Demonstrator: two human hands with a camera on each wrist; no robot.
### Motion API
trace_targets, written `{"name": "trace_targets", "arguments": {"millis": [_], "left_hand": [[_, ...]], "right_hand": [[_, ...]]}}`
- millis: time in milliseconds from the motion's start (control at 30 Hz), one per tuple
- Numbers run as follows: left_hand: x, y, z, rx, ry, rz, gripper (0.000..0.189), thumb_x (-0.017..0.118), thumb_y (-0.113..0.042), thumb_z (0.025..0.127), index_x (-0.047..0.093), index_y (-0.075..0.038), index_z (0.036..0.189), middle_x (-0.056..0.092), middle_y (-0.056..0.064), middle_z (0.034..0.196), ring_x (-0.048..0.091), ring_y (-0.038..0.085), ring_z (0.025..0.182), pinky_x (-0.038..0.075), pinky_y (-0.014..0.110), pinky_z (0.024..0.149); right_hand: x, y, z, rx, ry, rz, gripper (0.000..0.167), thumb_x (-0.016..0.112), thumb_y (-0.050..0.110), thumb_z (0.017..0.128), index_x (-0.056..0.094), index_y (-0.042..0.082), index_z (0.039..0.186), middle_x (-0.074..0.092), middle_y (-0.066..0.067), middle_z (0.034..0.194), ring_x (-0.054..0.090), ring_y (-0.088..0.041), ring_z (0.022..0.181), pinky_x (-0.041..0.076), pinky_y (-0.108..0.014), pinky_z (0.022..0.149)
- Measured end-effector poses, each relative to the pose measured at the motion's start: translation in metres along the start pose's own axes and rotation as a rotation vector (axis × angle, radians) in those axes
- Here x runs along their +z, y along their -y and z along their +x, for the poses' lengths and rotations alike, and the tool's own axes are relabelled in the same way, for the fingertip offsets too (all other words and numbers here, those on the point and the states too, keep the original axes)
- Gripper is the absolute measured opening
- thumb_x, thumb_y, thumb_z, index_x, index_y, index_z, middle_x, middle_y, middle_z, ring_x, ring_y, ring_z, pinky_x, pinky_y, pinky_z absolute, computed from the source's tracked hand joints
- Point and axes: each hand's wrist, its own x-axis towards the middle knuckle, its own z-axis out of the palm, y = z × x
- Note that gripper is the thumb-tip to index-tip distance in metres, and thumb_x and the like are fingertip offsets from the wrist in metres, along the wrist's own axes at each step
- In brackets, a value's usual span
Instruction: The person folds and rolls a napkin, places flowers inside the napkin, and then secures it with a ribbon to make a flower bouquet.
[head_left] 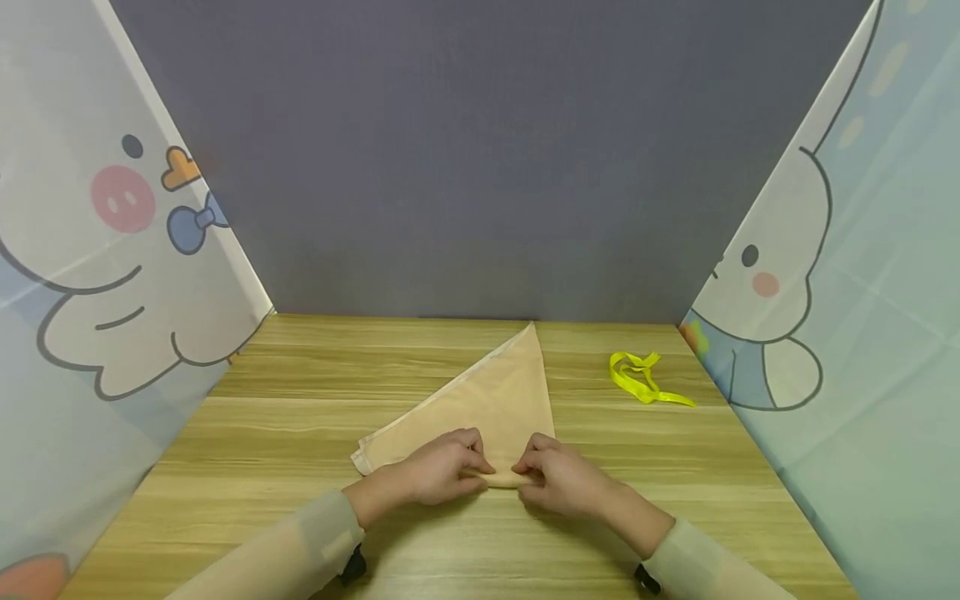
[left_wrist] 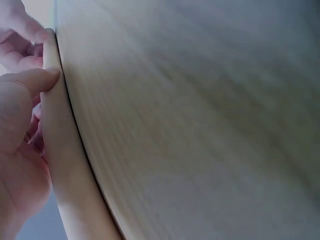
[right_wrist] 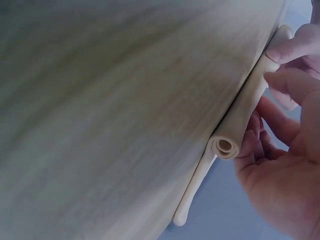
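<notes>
A pale peach cloth (head_left: 498, 392) lies on the table, folded to a triangle with one corner pointing to the back. Its near edge is wound into a narrow roll (right_wrist: 247, 105), whose spiral end shows in the right wrist view. My left hand (head_left: 447, 467) pinches this roll between thumb and fingers. A short way to the right, my right hand (head_left: 561, 475) grips the same roll, thumb on the near side. In the left wrist view the rolled cloth (left_wrist: 65, 145) runs along the table surface, with the fingertips of both hands near its far end.
A bright yellow ribbon (head_left: 637, 379) lies loosely looped at the back right of the wood-grain table (head_left: 285, 433). A dark grey panel (head_left: 480, 167) stands behind. Cartoon-printed sheets (head_left: 60, 333) hang along both sides.
</notes>
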Motion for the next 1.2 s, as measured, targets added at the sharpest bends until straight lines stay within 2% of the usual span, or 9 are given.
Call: {"name": "trace_targets", "arguments": {"millis": [133,367,467,600,733,867,1000,1100,1200], "left_hand": [[0.0,0.002,0.0,0.01,0.027,-0.05,0.025,0.078,-0.023,0.104,0.083,-0.011,0.126,0.061,-0.01,0.106,0.048,-0.005,0.09,0.05,0.015,0.083],[0.0,0.005,-0.001,0.07,0.03,-0.145,0.022,0.079,-0.018,0.103,0.084,-0.009,0.123,0.068,-0.007,0.1,0.049,-0.006,0.084,0.049,0.014,0.075],[-0.001,0.006,-0.002,0.048,0.026,-0.217,0.018,0.078,-0.019,0.104,0.085,-0.011,0.119,0.074,-0.006,0.102,0.057,-0.006,0.087,0.053,0.016,0.077],[-0.003,0.008,-0.002,-0.023,0.021,-0.31,0.014,0.076,-0.021,0.106,0.082,-0.014,0.116,0.079,-0.006,0.105,0.067,-0.004,0.093,0.058,0.02,0.083],[-0.004,0.01,-0.001,-0.062,0.017,-0.371,0.016,0.074,-0.019,0.107,0.076,-0.015,0.122,0.08,-0.006,0.105,0.069,-0.002,0.094,0.058,0.022,0.086],[-0.006,0.011,0.0,-0.067,0.026,-0.381,0.021,0.071,-0.016,0.108,0.07,-0.017,0.13,0.079,-0.005,0.105,0.069,-0.001,0.093,0.057,0.022,0.086],[-0.007,0.012,0.001,-0.045,0.039,-0.368,0.018,0.069,-0.014,0.109,0.077,-0.014,0.125,0.08,-0.002,0.111,0.069,-0.002,0.097,0.058,0.021,0.087],[-0.007,0.012,0.0,-0.001,0.039,-0.295,0.018,0.069,-0.014,0.109,0.083,-0.012,0.121,0.078,-0.002,0.11,0.064,-0.004,0.093,0.057,0.019,0.083],[-0.006,0.012,0.0,0.058,0.027,-0.187,0.019,0.07,-0.017,0.109,0.084,-0.013,0.122,0.073,-0.004,0.105,0.055,-0.005,0.086,0.053,0.017,0.079]], "right_hand": [[-0.002,0.0,0.0,0.005,0.02,0.0,0.016,0.084,0.017,0.098,0.082,0.01,0.112,0.061,0.009,0.102,0.052,0.002,0.086,0.052,-0.02,0.075],[-0.001,-0.005,0.0,-0.025,0.017,-0.013,0.012,0.08,0.015,0.101,0.084,0.01,0.111,0.066,0.009,0.101,0.058,-0.001,0.094,0.055,-0.024,0.083],[-0.003,-0.006,0.001,-0.03,0.018,-0.011,0.011,0.077,0.013,0.103,0.084,0.01,0.111,0.069,0.009,0.1,0.061,-0.003,0.096,0.056,-0.026,0.085],[-0.004,-0.008,0.004,-0.044,0.011,-0.034,0.011,0.074,0.009,0.104,0.084,0.011,0.109,0.074,0.007,0.101,0.067,-0.01,0.098,0.059,-0.031,0.088],[-0.005,-0.01,0.007,-0.032,0.02,-0.036,0.013,0.072,0.007,0.105,0.083,0.012,0.111,0.076,0.005,0.103,0.07,-0.014,0.1,0.06,-0.034,0.088],[-0.004,-0.014,0.01,0.013,0.026,0.039,0.015,0.071,0.006,0.106,0.076,0.018,0.112,0.075,0.005,0.103,0.068,-0.011,0.098,0.057,-0.031,0.084],[-0.005,-0.016,0.011,0.03,0.021,0.109,0.014,0.072,0.006,0.105,0.073,0.02,0.107,0.074,0.008,0.099,0.064,-0.005,0.095,0.055,-0.028,0.081],[-0.005,-0.016,0.01,-0.001,0.011,0.08,0.013,0.073,0.006,0.104,0.078,0.018,0.102,0.075,0.009,0.099,0.063,-0.003,0.094,0.056,-0.027,0.082],[-0.005,-0.015,0.008,-0.052,-0.005,-0.01,0.011,0.075,0.008,0.104,0.081,0.017,0.101,0.074,0.009,0.099,0.064,-0.005,0.095,0.057,-0.027,0.083]]}}
